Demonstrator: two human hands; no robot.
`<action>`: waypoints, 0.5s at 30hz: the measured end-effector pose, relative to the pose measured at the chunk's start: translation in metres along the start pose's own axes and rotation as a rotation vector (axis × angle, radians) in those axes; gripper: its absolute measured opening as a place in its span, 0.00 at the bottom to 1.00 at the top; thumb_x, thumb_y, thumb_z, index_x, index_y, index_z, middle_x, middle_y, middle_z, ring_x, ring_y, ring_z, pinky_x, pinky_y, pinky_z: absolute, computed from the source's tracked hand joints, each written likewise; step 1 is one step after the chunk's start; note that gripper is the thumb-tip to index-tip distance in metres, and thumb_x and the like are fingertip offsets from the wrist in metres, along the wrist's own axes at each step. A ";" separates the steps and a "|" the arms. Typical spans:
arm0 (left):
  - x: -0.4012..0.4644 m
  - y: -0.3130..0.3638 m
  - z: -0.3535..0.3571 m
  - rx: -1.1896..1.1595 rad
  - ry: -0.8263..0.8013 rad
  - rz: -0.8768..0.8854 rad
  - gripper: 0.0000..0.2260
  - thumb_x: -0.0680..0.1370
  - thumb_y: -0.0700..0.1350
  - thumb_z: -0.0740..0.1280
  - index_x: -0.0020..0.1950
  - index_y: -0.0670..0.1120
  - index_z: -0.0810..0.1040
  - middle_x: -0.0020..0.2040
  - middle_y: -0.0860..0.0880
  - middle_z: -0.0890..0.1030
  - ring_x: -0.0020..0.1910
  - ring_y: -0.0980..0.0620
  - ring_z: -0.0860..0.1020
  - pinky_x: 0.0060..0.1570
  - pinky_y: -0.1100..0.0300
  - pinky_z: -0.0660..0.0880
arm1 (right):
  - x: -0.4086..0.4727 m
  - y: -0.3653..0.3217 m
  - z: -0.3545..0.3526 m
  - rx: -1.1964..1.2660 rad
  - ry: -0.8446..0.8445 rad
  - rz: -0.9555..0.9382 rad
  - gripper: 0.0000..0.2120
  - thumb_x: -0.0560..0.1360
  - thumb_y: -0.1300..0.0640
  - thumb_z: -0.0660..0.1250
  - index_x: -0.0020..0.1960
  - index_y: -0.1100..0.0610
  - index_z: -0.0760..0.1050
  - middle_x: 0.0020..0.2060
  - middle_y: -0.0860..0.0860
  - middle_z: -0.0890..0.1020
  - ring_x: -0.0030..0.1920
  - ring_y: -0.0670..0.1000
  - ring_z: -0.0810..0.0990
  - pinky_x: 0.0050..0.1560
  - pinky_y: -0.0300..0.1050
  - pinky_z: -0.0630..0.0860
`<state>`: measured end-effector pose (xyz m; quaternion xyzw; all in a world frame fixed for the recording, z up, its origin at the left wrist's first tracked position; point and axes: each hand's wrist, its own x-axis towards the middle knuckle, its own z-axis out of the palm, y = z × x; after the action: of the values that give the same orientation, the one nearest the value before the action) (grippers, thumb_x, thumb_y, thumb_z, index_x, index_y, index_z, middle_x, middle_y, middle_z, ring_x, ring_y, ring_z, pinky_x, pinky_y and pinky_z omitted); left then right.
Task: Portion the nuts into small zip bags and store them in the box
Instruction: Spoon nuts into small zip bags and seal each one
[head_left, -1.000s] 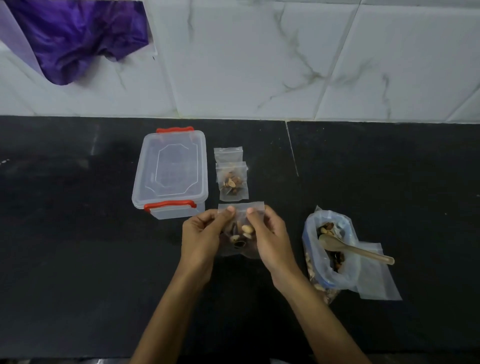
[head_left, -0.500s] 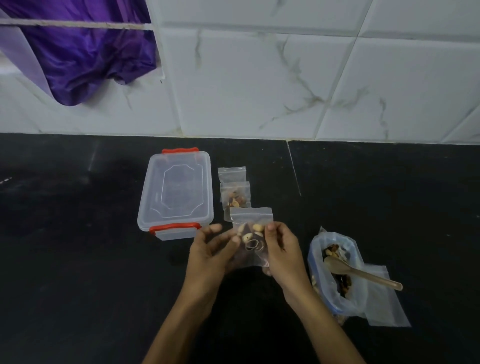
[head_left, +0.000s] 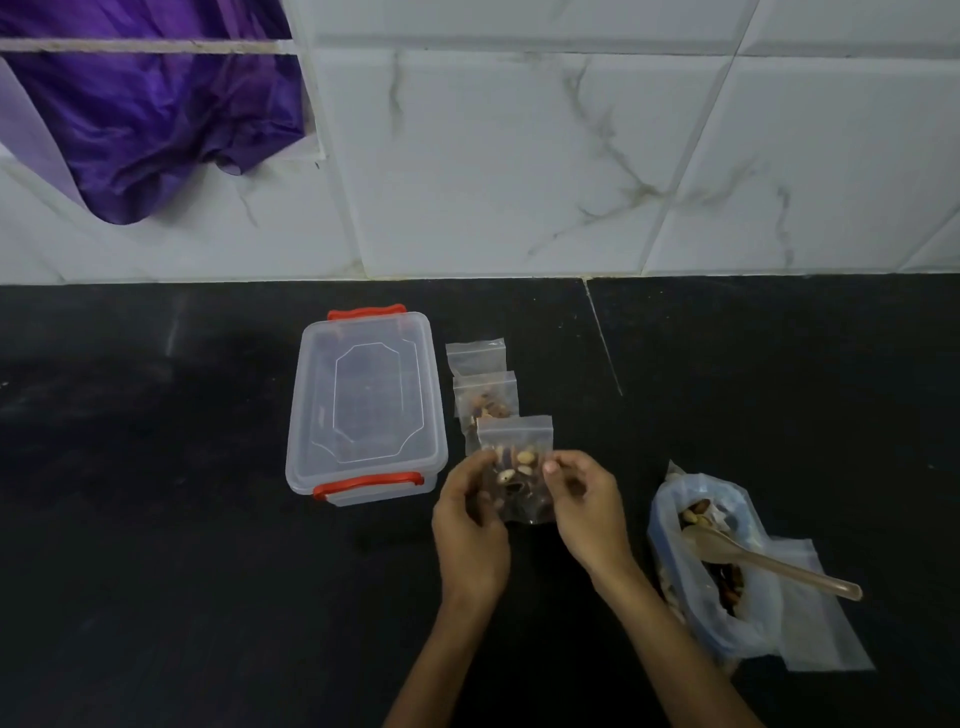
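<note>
Just right of the clear, red-latched plastic box (head_left: 366, 408), left hand (head_left: 470, 525) and right hand (head_left: 584, 512) pinched a small nut-filled clear zip bag (head_left: 517, 467), fingers grasping its sides above the black tabletop (head_left: 156, 545).

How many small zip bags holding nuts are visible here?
2: one held in both hands, one on the counter behind it. A third behind looks empty.

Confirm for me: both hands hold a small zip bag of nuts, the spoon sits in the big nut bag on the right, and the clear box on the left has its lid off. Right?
Not quite. The head view shows the clear box closed, lid on with its red latches. The rest holds: left hand and right hand hold the small zip bag of nuts, and the spoon sits in the big nut bag.
</note>
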<state>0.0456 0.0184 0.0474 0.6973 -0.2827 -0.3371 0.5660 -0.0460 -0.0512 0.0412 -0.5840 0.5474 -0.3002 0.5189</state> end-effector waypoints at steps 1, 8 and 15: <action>0.006 -0.002 0.003 0.018 0.000 0.014 0.22 0.76 0.29 0.60 0.57 0.56 0.72 0.58 0.59 0.74 0.57 0.62 0.74 0.54 0.67 0.75 | 0.010 0.003 0.004 -0.025 0.010 -0.022 0.06 0.79 0.58 0.61 0.52 0.49 0.74 0.44 0.44 0.79 0.46 0.41 0.79 0.42 0.34 0.74; 0.036 -0.033 0.014 0.340 0.006 0.120 0.26 0.76 0.32 0.62 0.72 0.48 0.64 0.71 0.52 0.67 0.70 0.57 0.64 0.71 0.57 0.61 | 0.042 0.035 0.032 -0.226 0.223 -0.273 0.10 0.77 0.60 0.63 0.58 0.54 0.72 0.46 0.46 0.77 0.44 0.39 0.77 0.43 0.30 0.74; 0.036 -0.045 0.018 0.496 0.023 0.100 0.27 0.79 0.36 0.60 0.76 0.47 0.56 0.77 0.50 0.54 0.76 0.54 0.53 0.70 0.61 0.51 | 0.043 0.045 0.038 -0.309 0.303 -0.383 0.06 0.77 0.62 0.64 0.53 0.57 0.74 0.44 0.46 0.75 0.43 0.39 0.74 0.43 0.29 0.72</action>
<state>0.0536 -0.0111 -0.0048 0.8039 -0.3842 -0.2210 0.3966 -0.0159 -0.0752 -0.0208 -0.6974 0.5375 -0.3896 0.2700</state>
